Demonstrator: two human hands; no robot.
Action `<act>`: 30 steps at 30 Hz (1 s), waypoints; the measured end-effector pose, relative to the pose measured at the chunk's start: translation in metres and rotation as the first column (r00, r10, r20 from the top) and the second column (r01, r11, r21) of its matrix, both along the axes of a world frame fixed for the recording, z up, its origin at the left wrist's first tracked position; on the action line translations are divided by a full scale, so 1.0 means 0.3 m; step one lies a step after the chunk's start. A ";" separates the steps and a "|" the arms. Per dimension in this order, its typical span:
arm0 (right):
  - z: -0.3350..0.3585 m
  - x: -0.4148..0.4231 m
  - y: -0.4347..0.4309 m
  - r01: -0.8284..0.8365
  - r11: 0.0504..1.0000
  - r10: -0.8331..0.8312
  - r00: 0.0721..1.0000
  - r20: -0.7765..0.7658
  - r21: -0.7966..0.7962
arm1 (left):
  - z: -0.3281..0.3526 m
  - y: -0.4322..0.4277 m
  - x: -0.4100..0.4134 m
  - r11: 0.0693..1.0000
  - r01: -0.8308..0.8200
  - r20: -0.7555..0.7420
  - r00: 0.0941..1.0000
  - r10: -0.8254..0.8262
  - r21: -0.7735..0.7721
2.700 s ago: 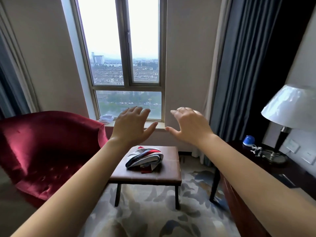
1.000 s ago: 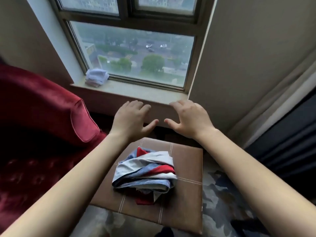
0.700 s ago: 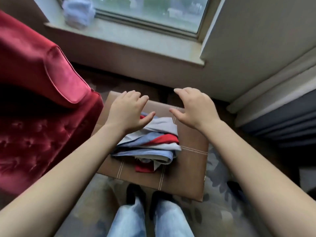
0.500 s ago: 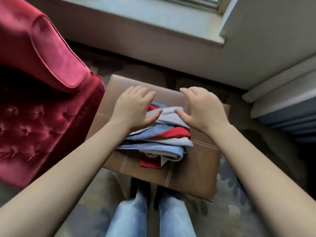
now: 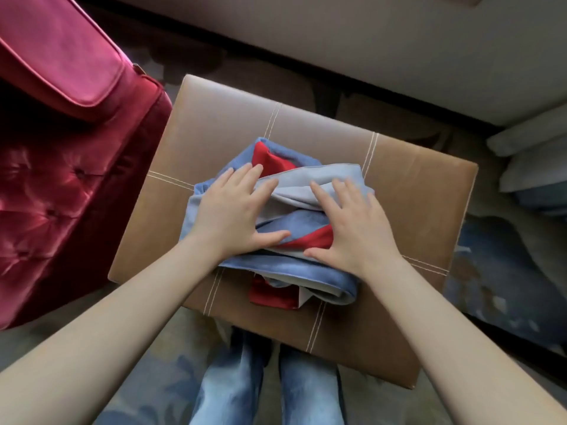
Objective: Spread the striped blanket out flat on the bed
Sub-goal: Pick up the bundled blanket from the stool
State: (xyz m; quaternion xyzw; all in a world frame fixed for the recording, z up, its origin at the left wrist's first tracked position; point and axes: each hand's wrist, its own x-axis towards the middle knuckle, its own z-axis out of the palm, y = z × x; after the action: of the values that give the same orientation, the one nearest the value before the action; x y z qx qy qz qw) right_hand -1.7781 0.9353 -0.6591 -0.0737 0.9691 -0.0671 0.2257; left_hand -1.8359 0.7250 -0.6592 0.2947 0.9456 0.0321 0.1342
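The striped blanket [image 5: 294, 271], folded into a bundle of blue, grey and red bands, lies on a brown leather stool [image 5: 414, 191]. My left hand [image 5: 233, 216] rests flat on the bundle's left side, fingers straight and spread. My right hand [image 5: 352, 225] rests flat on its right side, fingers also straight. Both palms cover the middle of the bundle. No bed is in view.
A red velvet armchair [image 5: 61, 142] stands close against the stool's left edge. A wall base [image 5: 368, 50] runs behind the stool and curtain folds [image 5: 534, 167] hang at the right. My jeans-clad legs [image 5: 270, 388] stand on patterned carpet [image 5: 503, 271] at the stool's near edge.
I have stepped up to the stool and my view has tilted down. Both hands came down from above the window ledge and now lie on the blanket.
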 end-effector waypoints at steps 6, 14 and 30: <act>-0.143 0.014 -0.019 -0.006 0.998 -0.003 0.987 0.161 0.059 | -0.184 -0.025 0.026 0.992 0.064 0.084 0.995 -0.055 -0.111; -0.289 -0.032 -0.051 0.025 0.992 -0.044 0.988 0.150 0.125 | -0.361 -0.022 -0.026 0.978 0.042 0.185 0.983 -0.004 -0.205; -0.315 -0.051 -0.068 0.057 0.998 -0.053 0.984 -0.170 0.015 | -0.345 -0.030 -0.034 1.000 -0.023 0.130 0.991 0.025 -0.021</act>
State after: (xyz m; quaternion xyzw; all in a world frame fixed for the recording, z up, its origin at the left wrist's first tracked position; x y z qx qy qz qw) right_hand -1.7934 0.9148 -0.7536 -0.0502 0.9871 -0.0574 0.1410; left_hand -1.8461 0.7159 -0.7628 0.2791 0.9385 0.0435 0.1984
